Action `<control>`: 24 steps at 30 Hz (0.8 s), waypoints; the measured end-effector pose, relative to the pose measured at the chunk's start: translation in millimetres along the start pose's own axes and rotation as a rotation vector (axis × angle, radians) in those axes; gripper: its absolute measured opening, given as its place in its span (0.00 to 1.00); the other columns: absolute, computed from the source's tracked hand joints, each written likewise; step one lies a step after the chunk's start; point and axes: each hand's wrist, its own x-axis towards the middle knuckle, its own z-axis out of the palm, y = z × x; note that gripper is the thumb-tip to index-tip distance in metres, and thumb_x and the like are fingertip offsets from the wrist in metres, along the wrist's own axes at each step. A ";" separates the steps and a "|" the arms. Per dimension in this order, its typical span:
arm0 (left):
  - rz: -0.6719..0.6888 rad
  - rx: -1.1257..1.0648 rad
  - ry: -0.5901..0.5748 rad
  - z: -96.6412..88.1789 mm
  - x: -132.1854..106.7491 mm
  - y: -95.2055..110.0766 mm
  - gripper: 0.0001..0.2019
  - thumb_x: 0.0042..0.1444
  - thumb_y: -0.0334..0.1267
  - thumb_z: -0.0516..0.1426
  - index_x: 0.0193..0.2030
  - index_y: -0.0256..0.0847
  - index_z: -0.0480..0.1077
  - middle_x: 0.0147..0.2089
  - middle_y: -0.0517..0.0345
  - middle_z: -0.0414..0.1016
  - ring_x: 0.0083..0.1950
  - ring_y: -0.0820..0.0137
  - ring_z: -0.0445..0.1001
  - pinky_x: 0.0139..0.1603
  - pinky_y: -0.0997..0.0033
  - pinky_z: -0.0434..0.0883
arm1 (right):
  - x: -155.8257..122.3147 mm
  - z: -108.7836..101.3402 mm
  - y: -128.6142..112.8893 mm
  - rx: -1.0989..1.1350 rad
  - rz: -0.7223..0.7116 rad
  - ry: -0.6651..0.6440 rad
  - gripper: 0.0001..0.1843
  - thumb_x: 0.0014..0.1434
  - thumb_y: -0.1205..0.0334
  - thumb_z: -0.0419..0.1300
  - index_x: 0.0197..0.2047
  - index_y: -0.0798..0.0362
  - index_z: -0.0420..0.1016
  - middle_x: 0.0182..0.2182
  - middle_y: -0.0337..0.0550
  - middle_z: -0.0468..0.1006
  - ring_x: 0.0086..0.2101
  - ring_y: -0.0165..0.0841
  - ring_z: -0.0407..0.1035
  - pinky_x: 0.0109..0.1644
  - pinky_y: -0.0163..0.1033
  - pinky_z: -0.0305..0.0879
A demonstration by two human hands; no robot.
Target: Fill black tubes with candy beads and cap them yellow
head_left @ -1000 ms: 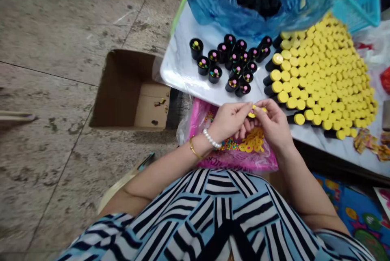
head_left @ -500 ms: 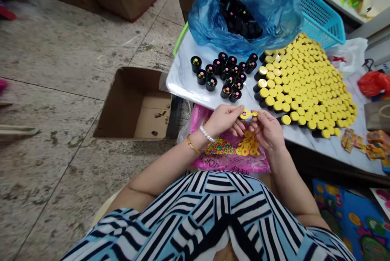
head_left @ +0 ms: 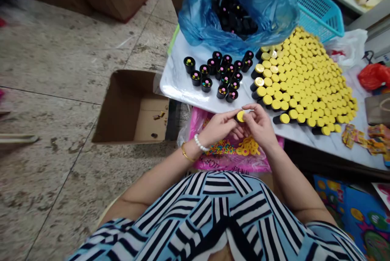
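Observation:
Between my two hands is a small black cup with a yellow cap (head_left: 241, 116) on its top. My left hand (head_left: 224, 126) grips the cup from the left, its fingers curled round it. Pressed on the cap's edge are the thumb and fingers of my right hand (head_left: 260, 125). Below them lies a pink plastic bag (head_left: 202, 164) with small coloured beads (head_left: 219, 147) and yellow ring-shaped pieces (head_left: 248, 146). Ahead on the table stand several open black cups (head_left: 206, 85) with coloured beads in them.
Many yellow-capped black cups (head_left: 292, 74) are packed together on the white table (head_left: 176, 78). A blue plastic bag (head_left: 195, 21) of black cups stands behind. A turquoise basket (head_left: 317, 5) sits at the back right. An open cardboard box (head_left: 118, 106) is left of the table.
The yellow cap, whose tab stuck out to the right earlier, now lies over the top of the cup. My right hand has moved left and up, with its thumb against the cap.

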 end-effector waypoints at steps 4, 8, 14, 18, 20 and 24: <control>0.197 0.348 0.120 0.6 -2.7 -11.8 0.32 0.61 0.30 0.54 0.74 0.37 0.62 0.31 0.60 0.81 0.28 0.74 0.79 0.30 0.76 0.75 | -7.4 1.7 1.7 -0.456 -0.293 0.171 0.24 0.59 0.48 0.69 0.55 0.48 0.73 0.25 0.30 0.68 0.25 0.28 0.64 0.32 0.35 0.64; 0.430 0.699 0.357 -0.2 -12.2 -9.8 0.29 0.63 0.34 0.57 0.71 0.31 0.65 0.26 0.63 0.77 0.26 0.76 0.74 0.33 0.77 0.71 | 10.7 -1.6 0.7 -0.862 -0.476 0.307 0.20 0.67 0.52 0.61 0.58 0.50 0.78 0.30 0.41 0.79 0.29 0.34 0.70 0.39 0.40 0.67; 0.596 0.843 0.769 -16.8 -23.9 7.5 0.21 0.63 0.40 0.60 0.62 0.36 0.73 0.24 0.66 0.75 0.23 0.77 0.69 0.33 0.76 0.68 | 40.6 -13.4 1.6 -0.929 -0.397 0.371 0.23 0.70 0.56 0.53 0.64 0.46 0.77 0.41 0.48 0.85 0.38 0.39 0.76 0.45 0.44 0.70; 0.607 0.897 0.850 -29.1 -13.8 8.8 0.24 0.63 0.42 0.61 0.64 0.37 0.71 0.24 0.64 0.76 0.26 0.74 0.72 0.38 0.73 0.71 | 7.1 -17.0 11.8 -0.803 -0.423 0.347 0.22 0.70 0.52 0.55 0.63 0.43 0.77 0.39 0.47 0.84 0.37 0.38 0.75 0.45 0.43 0.72; 0.576 0.923 0.835 -31.8 -8.0 7.7 0.26 0.63 0.42 0.62 0.66 0.37 0.69 0.24 0.64 0.77 0.26 0.73 0.73 0.40 0.72 0.71 | -17.3 -16.4 22.2 -0.843 -0.443 0.250 0.19 0.68 0.52 0.59 0.60 0.41 0.80 0.32 0.43 0.81 0.32 0.36 0.72 0.43 0.42 0.72; 0.542 0.971 0.800 -32.0 0.7 7.0 0.28 0.64 0.45 0.62 0.67 0.35 0.68 0.23 0.64 0.77 0.26 0.72 0.74 0.39 0.73 0.71 | -38.4 -10.0 55.7 -1.109 -0.338 -0.063 0.18 0.70 0.52 0.57 0.56 0.45 0.83 0.35 0.46 0.83 0.33 0.35 0.75 0.40 0.40 0.69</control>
